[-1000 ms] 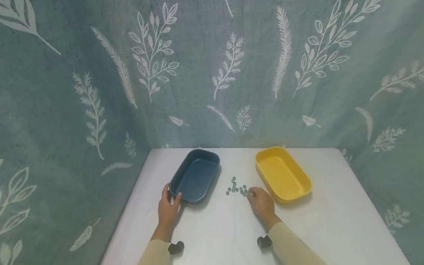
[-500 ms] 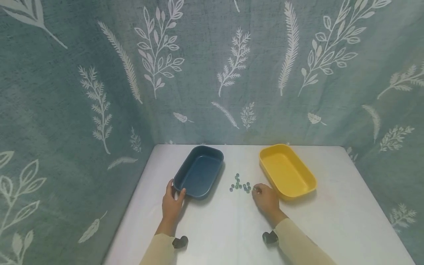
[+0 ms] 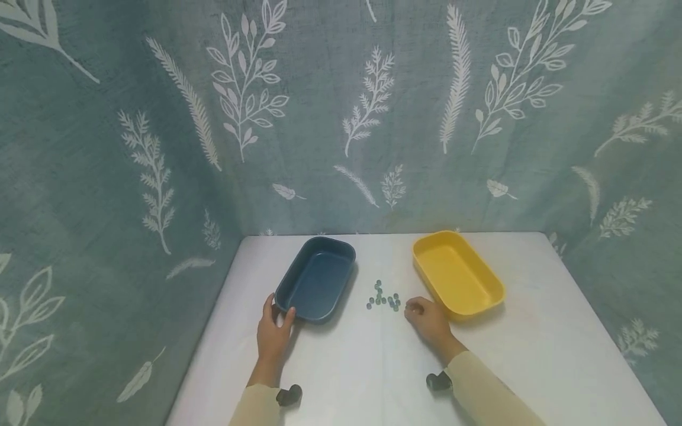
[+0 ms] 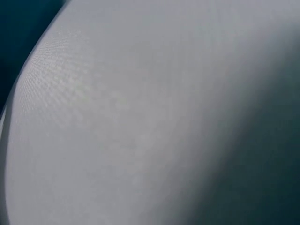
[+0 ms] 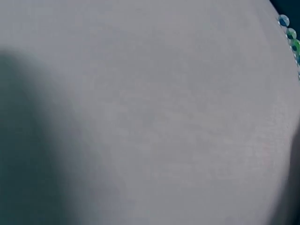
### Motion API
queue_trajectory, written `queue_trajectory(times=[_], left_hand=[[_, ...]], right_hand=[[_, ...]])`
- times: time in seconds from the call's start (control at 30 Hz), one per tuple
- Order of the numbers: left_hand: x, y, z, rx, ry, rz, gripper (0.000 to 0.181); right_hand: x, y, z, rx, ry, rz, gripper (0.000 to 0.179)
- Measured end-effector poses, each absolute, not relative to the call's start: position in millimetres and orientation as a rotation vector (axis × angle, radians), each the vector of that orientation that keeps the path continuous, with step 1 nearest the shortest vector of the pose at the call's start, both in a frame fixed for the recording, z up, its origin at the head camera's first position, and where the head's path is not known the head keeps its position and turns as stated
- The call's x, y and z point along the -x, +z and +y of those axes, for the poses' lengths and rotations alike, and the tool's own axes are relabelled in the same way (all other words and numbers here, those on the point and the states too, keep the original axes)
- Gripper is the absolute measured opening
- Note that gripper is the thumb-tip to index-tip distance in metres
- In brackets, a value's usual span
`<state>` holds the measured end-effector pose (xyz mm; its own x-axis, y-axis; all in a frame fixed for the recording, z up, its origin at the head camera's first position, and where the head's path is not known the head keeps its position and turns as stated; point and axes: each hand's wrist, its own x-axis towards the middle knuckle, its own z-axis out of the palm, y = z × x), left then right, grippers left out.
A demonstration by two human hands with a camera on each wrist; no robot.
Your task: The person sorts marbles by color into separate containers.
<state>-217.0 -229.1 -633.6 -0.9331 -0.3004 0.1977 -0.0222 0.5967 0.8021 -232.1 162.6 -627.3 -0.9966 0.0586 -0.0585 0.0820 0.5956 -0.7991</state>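
Note:
My left hand (image 3: 273,338) holds the near left corner of a dark blue rectangular tray (image 3: 318,281), thumb at the near rim and fingers round the outer side. Several small clear blue and green glass marbles (image 3: 379,296) lie in a loose cluster between the trays. To their right, my right hand (image 3: 429,322) is pinched at thumb and forefinger, close over the table; a marble between the fingertips is mostly hidden. In the right wrist view, a few marbles (image 5: 290,33) show at the upper right edge. Neither wrist view shows the fingers clearly.
A yellow rectangular tray (image 3: 458,275) stands beyond and right of my right hand. Both trays show bare insides. The white table (image 3: 341,378) ends at a green leaf-patterned cloth (image 3: 319,195) at the back and sides.
My right hand has drawn slightly right, away from the marbles, with its fingers pinched. The left hand keeps its hold on the blue tray. The head view has shifted slightly.

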Motion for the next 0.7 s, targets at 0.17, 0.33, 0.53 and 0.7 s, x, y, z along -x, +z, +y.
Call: queue_trajectory(times=[0.17,0.33,0.53,0.7], left_hand=[[218,-633,-228,-0.239,-1.252,-2.495,0.078],[216,-626,-227,-0.232,-1.266,-2.479,0.077],[215,-625,-230,-0.236,-1.263,-2.507,0.077],[214,-630,-231,-0.254,-1.258,-2.524,0.077]], right_hand=[[235,-625,163,-0.093,-1.375,2.799,0.020],[239,-613,161,0.014,-1.430,2.777,0.020],[250,-599,152,0.042,-1.397,2.739,0.020],[256,-588,142,0.042,-1.309,2.735,0.022]])
